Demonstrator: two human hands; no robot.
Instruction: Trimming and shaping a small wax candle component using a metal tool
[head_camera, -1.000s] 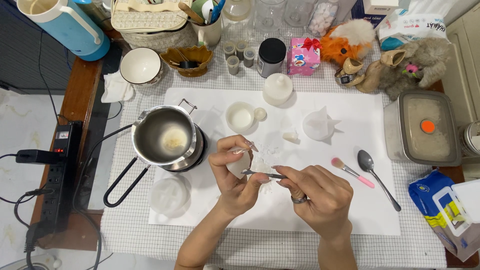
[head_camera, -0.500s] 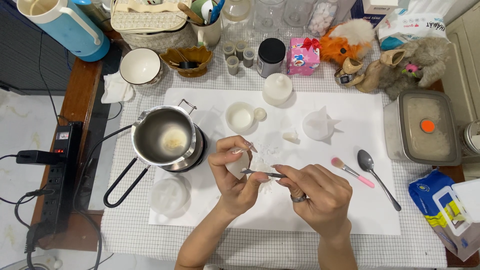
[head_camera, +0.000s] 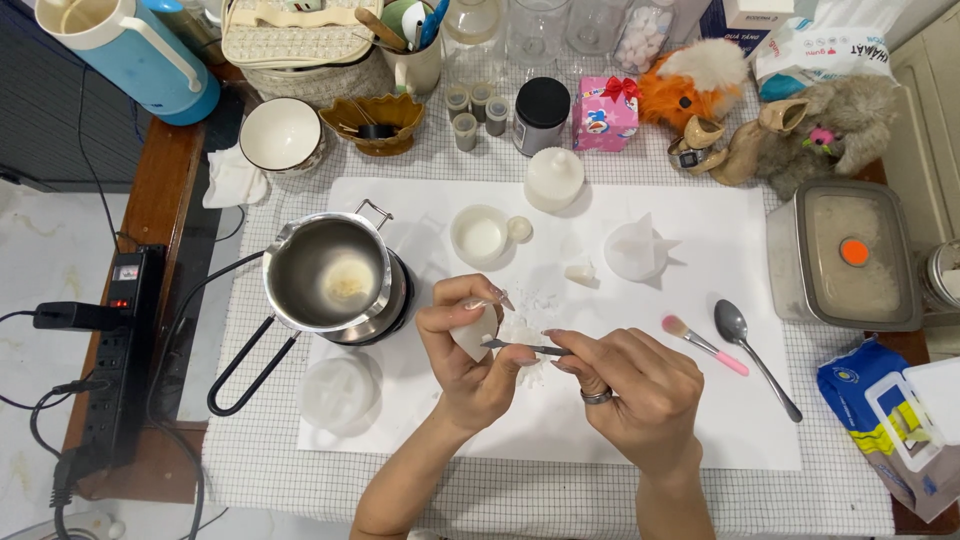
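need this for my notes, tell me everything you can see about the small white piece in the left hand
The small white piece looks like wax or soap: pale, smooth, rounded toward a blunt lower end. It is held above the white sheet, pinched between the thumb and fingers of the left hand, which hide much of it. The tip of a thin dark metal tool, held in the right hand, meets its right edge. White crumbs lie on the sheet just beside and below it. Its full shape cannot be told.

The left hand (head_camera: 470, 350) curls its fingers (head_camera: 480, 290) a little closer over the white piece (head_camera: 474, 332) than before.
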